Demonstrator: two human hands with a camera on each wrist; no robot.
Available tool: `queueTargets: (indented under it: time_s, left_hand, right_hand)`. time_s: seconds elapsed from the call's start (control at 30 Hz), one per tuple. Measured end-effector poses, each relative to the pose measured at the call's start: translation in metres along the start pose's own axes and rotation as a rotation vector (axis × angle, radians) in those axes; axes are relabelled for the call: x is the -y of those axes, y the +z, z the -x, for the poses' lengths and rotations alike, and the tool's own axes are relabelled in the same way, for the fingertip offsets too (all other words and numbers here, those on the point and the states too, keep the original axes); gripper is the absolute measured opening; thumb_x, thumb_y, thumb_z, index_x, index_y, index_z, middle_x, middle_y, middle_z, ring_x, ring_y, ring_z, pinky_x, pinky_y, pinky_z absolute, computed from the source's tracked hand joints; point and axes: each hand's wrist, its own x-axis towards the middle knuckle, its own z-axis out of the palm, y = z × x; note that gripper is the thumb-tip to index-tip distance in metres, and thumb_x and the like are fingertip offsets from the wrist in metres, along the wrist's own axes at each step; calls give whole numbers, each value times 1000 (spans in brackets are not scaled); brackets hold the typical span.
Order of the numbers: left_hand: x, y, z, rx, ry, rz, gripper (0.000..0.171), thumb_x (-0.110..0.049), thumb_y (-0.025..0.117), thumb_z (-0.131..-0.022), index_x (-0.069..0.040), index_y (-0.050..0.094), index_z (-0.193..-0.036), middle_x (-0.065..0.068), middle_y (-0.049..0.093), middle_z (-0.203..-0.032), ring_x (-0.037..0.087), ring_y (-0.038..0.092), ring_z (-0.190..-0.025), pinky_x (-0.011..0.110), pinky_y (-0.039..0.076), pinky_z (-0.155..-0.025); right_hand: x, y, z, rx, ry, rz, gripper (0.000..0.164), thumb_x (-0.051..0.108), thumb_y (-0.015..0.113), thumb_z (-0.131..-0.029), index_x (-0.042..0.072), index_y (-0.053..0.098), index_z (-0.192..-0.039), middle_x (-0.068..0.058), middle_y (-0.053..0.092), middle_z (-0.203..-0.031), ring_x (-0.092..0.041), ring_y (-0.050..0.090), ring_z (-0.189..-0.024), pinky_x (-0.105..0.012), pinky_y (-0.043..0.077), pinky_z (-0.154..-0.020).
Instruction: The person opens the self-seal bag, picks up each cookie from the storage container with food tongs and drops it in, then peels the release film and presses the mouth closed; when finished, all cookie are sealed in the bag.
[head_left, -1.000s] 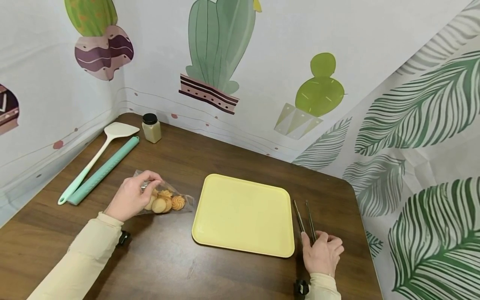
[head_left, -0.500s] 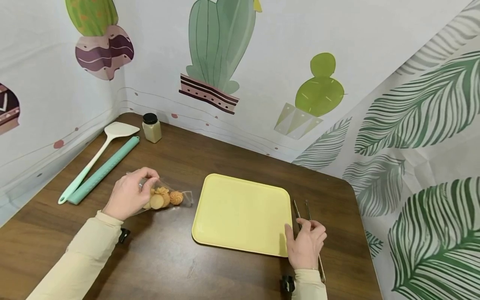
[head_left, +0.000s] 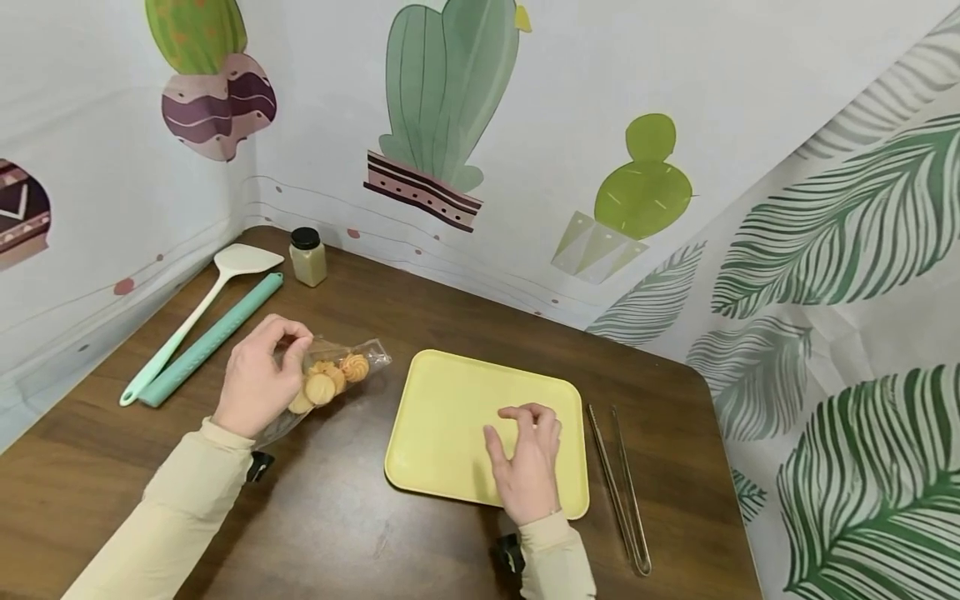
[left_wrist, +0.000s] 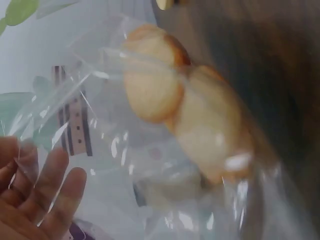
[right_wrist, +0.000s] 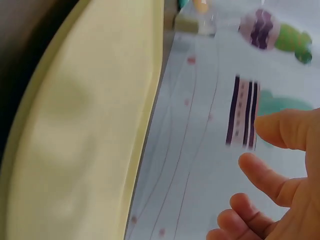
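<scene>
My left hand [head_left: 258, 375] pinches the upper edge of a clear plastic bag [head_left: 378, 354] and holds it tilted over the table's left part. Several round cookies [head_left: 321, 388] lie inside the bag; in the left wrist view two pale cookies [left_wrist: 152, 80] show large through the film. Above the yellow tray [head_left: 442, 417] hovers my right hand [head_left: 528, 467], its fingers loosely bent and nothing between them. To the right of the tray lie metal tongs [head_left: 626, 500], apart from both hands. The tray also fills the left of the right wrist view.
A spatula [head_left: 236, 260] and a teal stick-shaped thing [head_left: 217, 337] lie side by side at the left. Behind them a jar [head_left: 309, 265] with a black lid stands near the wall. Printed fabric [head_left: 525, 100] borders the brown table [head_left: 315, 517].
My right hand has let go of the tongs and moved left over the tray. The left hand has raised the bag of cookies slightly, its right end now tilted upward.
</scene>
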Motion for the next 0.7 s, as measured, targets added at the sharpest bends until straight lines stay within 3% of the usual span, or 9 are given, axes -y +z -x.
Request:
queueTargets:
  time_s: [0.4, 0.57, 0.7]
  left_hand:
    - [-23, 14, -2, -52, -122, 118, 6, 4, 58, -92, -1, 61, -90, 8, 66, -98, 4, 56, -89, 12, 39, -80]
    - [-35, 21, -3, -21, -137, 176, 6, 3, 57, -94, 0, 60, -92, 9, 69, -98, 5, 57, -86, 13, 41, -76]
    - [-40, 25, -2, 2, -138, 226, 5, 1, 57, -96, 0, 61, -92, 8, 68, -98, 6, 58, -84, 14, 42, -73]
  right_hand:
    - [48, 32, -15, 215, -49, -92, 27, 32, 64, -94, 10, 65, -110, -6, 52, -109, -24, 43, -100, -42, 36, -87]
    - [58, 47, -24, 334, -40, -123, 41, 40, 57, -97, 6, 66, -117, -7, 58, -114, -24, 45, -102, -42, 36, -88]
    - [65, 54, -29, 409, 14, -126, 55, 47, 51, -98, 1, 61, -127, -13, 58, -123, -29, 45, -108, -44, 36, -92]
